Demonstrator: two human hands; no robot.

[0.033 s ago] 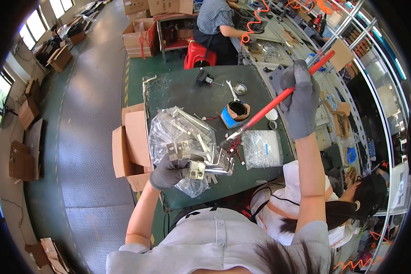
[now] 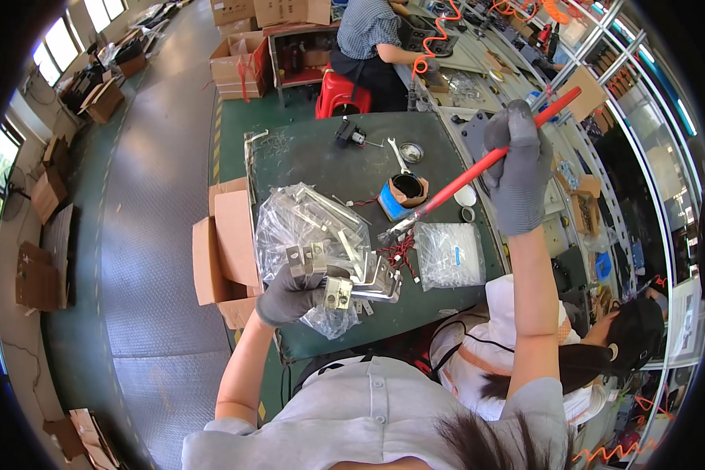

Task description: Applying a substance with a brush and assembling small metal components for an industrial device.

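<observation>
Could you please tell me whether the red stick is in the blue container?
Out: the right hand holds the red stick, its tip visible outside the blue container.

Grey gloves [image 2: 522,188]; short-sleeved, buttoned pale grey shirt [image 2: 341,403].

1. An assembly workshop is showing here.
2. A wrench [image 2: 400,157] and a black mechanical part [image 2: 345,135] are lying on the table [image 2: 305,153].
3. Beyond, a co-worker [image 2: 366,31] is sitting beside an orange coiled hose [image 2: 421,63].
4. Cardboard boxes [image 2: 233,72] are standing far left.
</observation>
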